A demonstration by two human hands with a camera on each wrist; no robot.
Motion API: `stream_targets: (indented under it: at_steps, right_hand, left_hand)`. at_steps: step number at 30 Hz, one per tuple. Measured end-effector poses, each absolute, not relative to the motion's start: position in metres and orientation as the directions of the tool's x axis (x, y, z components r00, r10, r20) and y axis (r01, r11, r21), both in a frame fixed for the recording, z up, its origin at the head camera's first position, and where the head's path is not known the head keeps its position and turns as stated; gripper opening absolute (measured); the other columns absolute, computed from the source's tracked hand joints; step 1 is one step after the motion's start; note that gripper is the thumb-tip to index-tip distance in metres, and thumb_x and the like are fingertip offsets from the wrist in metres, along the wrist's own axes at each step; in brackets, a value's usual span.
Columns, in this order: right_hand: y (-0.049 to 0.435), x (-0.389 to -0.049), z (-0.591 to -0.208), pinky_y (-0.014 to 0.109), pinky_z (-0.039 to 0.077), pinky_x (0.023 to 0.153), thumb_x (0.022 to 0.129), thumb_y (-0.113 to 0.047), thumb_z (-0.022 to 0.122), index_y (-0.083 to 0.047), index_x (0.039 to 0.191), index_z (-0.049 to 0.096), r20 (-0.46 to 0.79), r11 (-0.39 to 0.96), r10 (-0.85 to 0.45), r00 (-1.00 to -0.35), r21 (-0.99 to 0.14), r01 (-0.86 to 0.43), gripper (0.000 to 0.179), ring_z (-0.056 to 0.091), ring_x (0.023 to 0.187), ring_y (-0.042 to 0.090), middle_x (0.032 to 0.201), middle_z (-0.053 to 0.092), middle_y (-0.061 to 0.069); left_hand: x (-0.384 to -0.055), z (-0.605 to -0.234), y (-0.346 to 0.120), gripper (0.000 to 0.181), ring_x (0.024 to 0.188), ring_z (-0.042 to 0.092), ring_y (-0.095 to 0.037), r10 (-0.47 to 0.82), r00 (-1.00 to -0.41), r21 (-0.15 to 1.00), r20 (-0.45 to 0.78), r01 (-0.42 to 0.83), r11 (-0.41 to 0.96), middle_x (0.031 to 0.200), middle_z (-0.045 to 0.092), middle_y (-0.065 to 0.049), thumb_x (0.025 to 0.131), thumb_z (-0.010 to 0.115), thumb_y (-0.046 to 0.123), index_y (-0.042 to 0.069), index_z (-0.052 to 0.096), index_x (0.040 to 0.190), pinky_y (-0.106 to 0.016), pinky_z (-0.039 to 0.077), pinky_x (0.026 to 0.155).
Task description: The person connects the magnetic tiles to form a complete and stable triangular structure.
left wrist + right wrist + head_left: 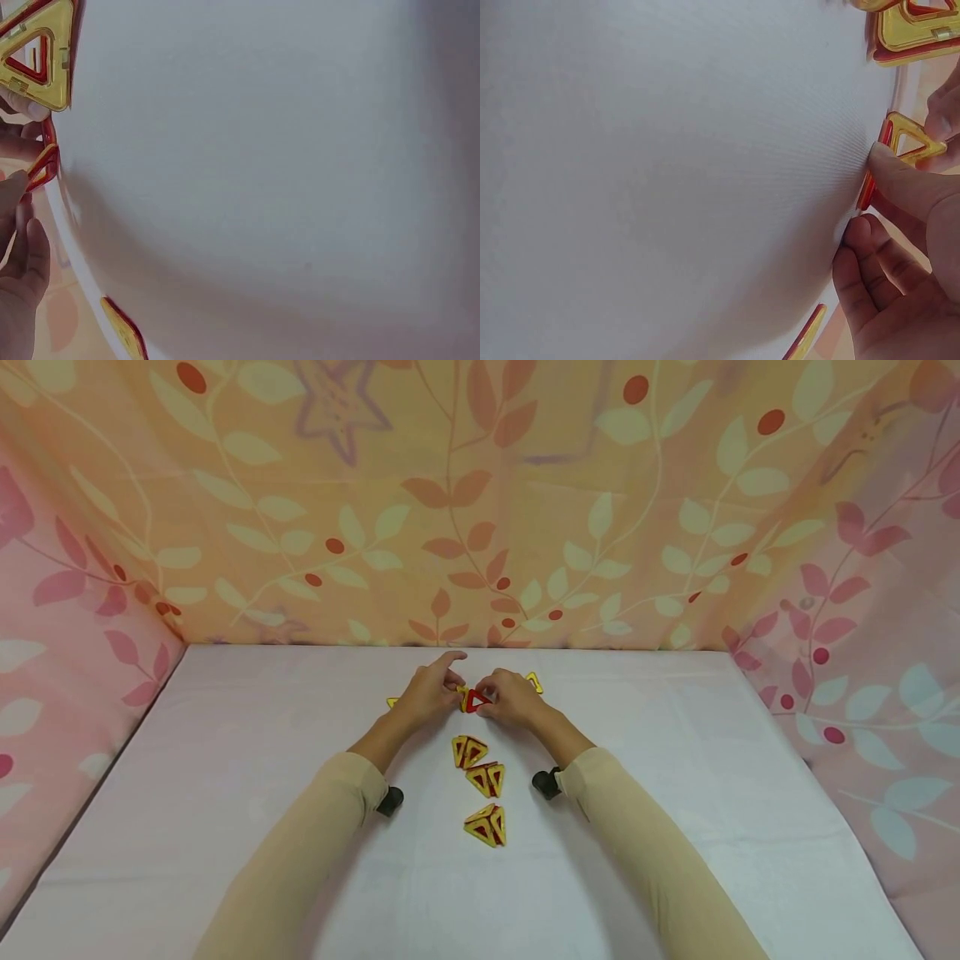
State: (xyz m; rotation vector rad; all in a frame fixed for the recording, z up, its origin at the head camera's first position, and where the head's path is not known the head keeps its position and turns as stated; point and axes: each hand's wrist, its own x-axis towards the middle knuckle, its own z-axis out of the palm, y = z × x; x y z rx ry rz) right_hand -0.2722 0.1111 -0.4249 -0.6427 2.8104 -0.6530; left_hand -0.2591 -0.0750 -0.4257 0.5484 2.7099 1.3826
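Over the far part of the table, my left hand (429,692) pinches a yellow triangular tile (916,142) between thumb and fingers. Opposite it, my right hand (512,697) pinches a red triangular tile (476,700), with the thumb on its side. The two tiles meet edge to edge at an angle, standing up from the cloth. In the left wrist view, my left hand (19,277) partly hides the yellow piece. Another yellow triangular tile (534,682) lies just behind my right hand, and one more yellow tile (392,702) shows beside my left wrist.
Nearer my body, three small yellow-and-red triangle pyramids stand in a column: a far one (469,752), a middle one (486,779) close against it, and a near one (486,825). A white cloth covers the table (645,860). Leaf-patterned curtains (465,527) enclose the back and sides.
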Motion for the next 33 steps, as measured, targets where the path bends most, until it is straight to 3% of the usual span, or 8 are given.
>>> stream_targets:
  at_steps: [14, 33]
  right_hand:
    - [0.112, -0.274, -0.428, 0.038, 0.049, 0.087, 0.087, -0.018, 0.078, -0.004, 0.117, 0.071, -0.078, 0.813, -0.446, -0.892, -0.452, -0.367, 0.033, 0.058, 0.096, 0.024, 0.104, 0.064, 0.011]
    - [0.116, -0.276, -0.427, 0.036, 0.049, 0.082, 0.087, -0.018, 0.078, -0.004, 0.116, 0.072, -0.057, 0.792, -0.484, -0.873, -0.453, -0.409, 0.033, 0.06, 0.092, 0.023, 0.102, 0.066, 0.01]
  left_hand:
    - [-0.265, -0.431, -0.074, 0.059, 0.107, 0.068, -0.033, 0.376, -0.924, 0.831, 0.075, 0.266, 0.488, 0.115, 0.069, -0.022, 0.087, 0.069, -0.009, -0.002, 0.046, 0.142, -0.041, 0.054, 0.093]
    - [-0.265, -0.435, -0.071, 0.059, 0.11, 0.067, -0.033, 0.396, -0.916, 0.833, 0.069, 0.271, 0.482, 0.118, 0.068, -0.022, 0.088, 0.071, -0.005, -0.003, 0.047, 0.141, -0.039, 0.053, 0.093]
